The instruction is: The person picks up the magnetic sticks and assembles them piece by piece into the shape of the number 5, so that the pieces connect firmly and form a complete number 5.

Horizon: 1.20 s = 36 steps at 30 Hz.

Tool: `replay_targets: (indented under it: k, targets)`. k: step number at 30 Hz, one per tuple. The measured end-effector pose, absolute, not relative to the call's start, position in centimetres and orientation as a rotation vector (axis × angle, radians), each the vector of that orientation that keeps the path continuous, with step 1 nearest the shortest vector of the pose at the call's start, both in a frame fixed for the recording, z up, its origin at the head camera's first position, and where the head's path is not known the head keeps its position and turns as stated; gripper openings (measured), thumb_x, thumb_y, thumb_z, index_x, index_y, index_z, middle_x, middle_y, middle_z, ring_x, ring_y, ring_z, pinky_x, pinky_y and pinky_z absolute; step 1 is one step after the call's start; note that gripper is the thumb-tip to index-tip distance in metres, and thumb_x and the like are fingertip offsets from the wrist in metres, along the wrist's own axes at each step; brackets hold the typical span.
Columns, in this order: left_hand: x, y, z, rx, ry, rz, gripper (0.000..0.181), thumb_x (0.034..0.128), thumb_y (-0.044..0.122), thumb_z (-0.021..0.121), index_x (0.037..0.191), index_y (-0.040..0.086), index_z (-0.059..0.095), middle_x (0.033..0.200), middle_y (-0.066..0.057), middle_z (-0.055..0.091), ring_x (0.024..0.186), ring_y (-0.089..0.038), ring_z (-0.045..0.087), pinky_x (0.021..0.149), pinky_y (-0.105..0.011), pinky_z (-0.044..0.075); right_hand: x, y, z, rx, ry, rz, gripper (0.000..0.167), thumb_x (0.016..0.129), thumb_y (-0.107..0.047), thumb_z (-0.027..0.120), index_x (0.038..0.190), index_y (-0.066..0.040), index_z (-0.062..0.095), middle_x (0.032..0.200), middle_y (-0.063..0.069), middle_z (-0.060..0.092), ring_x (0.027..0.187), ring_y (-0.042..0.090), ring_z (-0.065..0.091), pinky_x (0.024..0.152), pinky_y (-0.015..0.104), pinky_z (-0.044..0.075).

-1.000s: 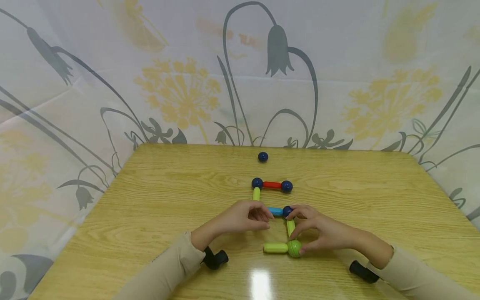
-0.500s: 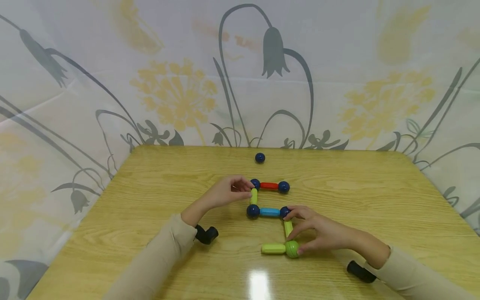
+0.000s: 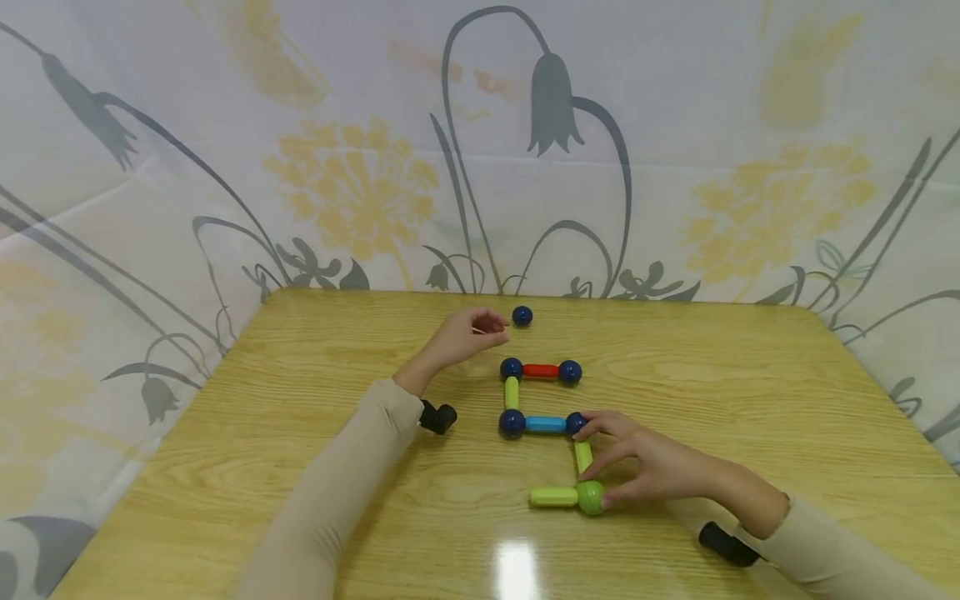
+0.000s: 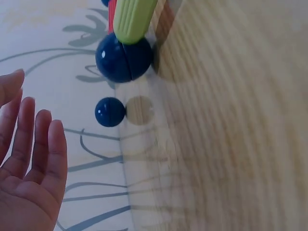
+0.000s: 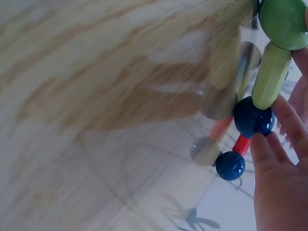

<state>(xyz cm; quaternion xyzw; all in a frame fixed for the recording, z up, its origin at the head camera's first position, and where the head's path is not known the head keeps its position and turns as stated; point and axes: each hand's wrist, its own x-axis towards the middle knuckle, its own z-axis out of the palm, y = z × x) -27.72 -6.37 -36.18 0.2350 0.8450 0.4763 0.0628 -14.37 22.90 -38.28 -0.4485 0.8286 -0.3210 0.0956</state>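
Note:
A zigzag of ball-and-rod building toy pieces lies on the table: a red rod (image 3: pixel 540 371), a blue rod (image 3: pixel 545 425), light green rods (image 3: pixel 553 497), several dark blue balls (image 3: pixel 512 423) and a green ball (image 3: pixel 590 497). My right hand (image 3: pixel 652 462) holds its near right part, thumb at the green ball, fingertips at a dark blue ball (image 5: pixel 252 117) and the light green rod (image 5: pixel 271 77) between them. Beyond the zigzag sits a loose dark blue ball (image 3: pixel 522 316). Just left of that ball hovers my left hand (image 3: pixel 468 337), holding nothing, its fingers loosely bent.
The wooden table (image 3: pixel 360 333) carries the pieces. Behind its far edge hangs a flower-patterned cloth (image 3: pixel 480 167). Black wrist cameras (image 3: pixel 438 418) sit under the sleeves.
My left hand has moved away from the blue rod, past the zigzag's left side, to beside the loose dark blue ball. My right hand has stayed in place on the pieces.

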Motion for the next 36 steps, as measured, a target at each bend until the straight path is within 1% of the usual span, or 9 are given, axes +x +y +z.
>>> replay_targets:
  k: [4,9,13,17,21,23,25,31,36]
  targets:
    - [-29.5,-5.5,-36.3,0.684,2.559,1.418,0.028,0.0896,0.018,0.065,0.113,0.003,0.063,0.105,-0.006,0.061,0.097,-0.020,0.055,0.078,-0.031,0.049,-14.3,23.0,-38.2,-1.327,2.456,-0.954,0.021,0.080,-0.034,0.073,0.100,-0.027,0.072,0.127,0.007,0.048,0.128,0.039,0.027,0.091,0.068,0.028]
    - [-31.0,-4.6,-36.6,0.661,2.567,1.400,0.029,0.0893,0.017,0.065,0.114,0.002,0.062,0.111,-0.009,0.060,0.101,-0.022,0.054,0.081,-0.032,0.048,-14.2,23.1,-38.1,-1.328,2.453,-0.964,0.021,0.080,-0.035,0.073,0.100,-0.027,0.072,0.128,0.006,0.048,0.129,0.035,0.027,0.091,0.068,0.028]
    - [-32.1,-4.2,-37.5,0.647,2.564,1.361,0.030,0.0896,0.018,0.065,0.116,0.005,0.062,0.120,-0.008,0.058,0.108,-0.024,0.052,0.086,-0.033,0.047,-14.0,23.1,-38.2,-1.346,2.455,-0.960,0.022,0.080,-0.035,0.072,0.101,-0.027,0.072,0.127,0.006,0.049,0.130,0.034,0.027,0.095,0.062,0.029]
    - [-32.8,-4.0,-38.0,0.668,2.569,1.293,0.038,0.0892,0.016,0.065,0.126,0.007,0.057,0.132,-0.009,0.050,0.119,-0.028,0.046,0.094,-0.038,0.043,-14.1,22.9,-38.3,-1.380,2.449,-0.961,0.022,0.081,-0.034,0.072,0.102,-0.026,0.072,0.127,0.006,0.049,0.130,0.034,0.028,0.099,0.054,0.031]
    - [-33.5,-3.7,-38.2,0.763,2.572,1.200,0.050,0.0899,0.014,0.064,0.136,0.005,0.047,0.140,-0.011,0.042,0.128,-0.030,0.037,0.102,-0.040,0.035,-14.2,22.8,-38.2,-1.386,2.443,-0.968,0.022,0.080,-0.033,0.073,0.101,-0.026,0.072,0.127,0.006,0.049,0.130,0.034,0.027,0.101,0.050,0.030]
    - [-33.7,-3.6,-38.3,0.787,2.577,1.154,0.052,0.0900,0.013,0.064,0.137,0.004,0.045,0.140,-0.011,0.042,0.129,-0.029,0.036,0.104,-0.038,0.033,-14.2,22.8,-38.1,-1.382,2.442,-0.971,0.022,0.080,-0.033,0.073,0.101,-0.026,0.072,0.127,0.006,0.049,0.130,0.033,0.027,0.102,0.049,0.030]
    - [-33.9,-3.4,-38.3,0.768,2.579,1.139,0.050,0.0896,0.012,0.064,0.136,0.003,0.047,0.137,-0.012,0.045,0.126,-0.028,0.039,0.103,-0.037,0.035,-14.2,22.9,-38.1,-1.378,2.442,-0.975,0.022,0.081,-0.033,0.073,0.101,-0.026,0.072,0.127,0.007,0.049,0.131,0.033,0.027,0.102,0.048,0.029]
    - [-33.7,-3.1,-38.4,0.666,2.596,1.171,0.038,0.0849,0.008,0.069,0.121,0.004,0.059,0.125,-0.012,0.052,0.115,-0.027,0.047,0.095,-0.036,0.041,-14.3,22.9,-38.1,-1.366,2.444,-0.991,0.022,0.080,-0.032,0.073,0.102,-0.025,0.072,0.128,0.007,0.048,0.131,0.033,0.026,0.104,0.046,0.028]
    - [-33.1,-3.4,-38.5,0.579,2.546,1.284,0.038,0.0853,0.007,0.068,0.121,0.002,0.056,0.121,-0.013,0.054,0.110,-0.027,0.051,0.091,-0.034,0.044,-14.5,23.1,-38.1,-1.349,2.446,-0.985,0.022,0.080,-0.033,0.073,0.102,-0.025,0.073,0.128,0.007,0.048,0.131,0.034,0.026,0.104,0.048,0.027]
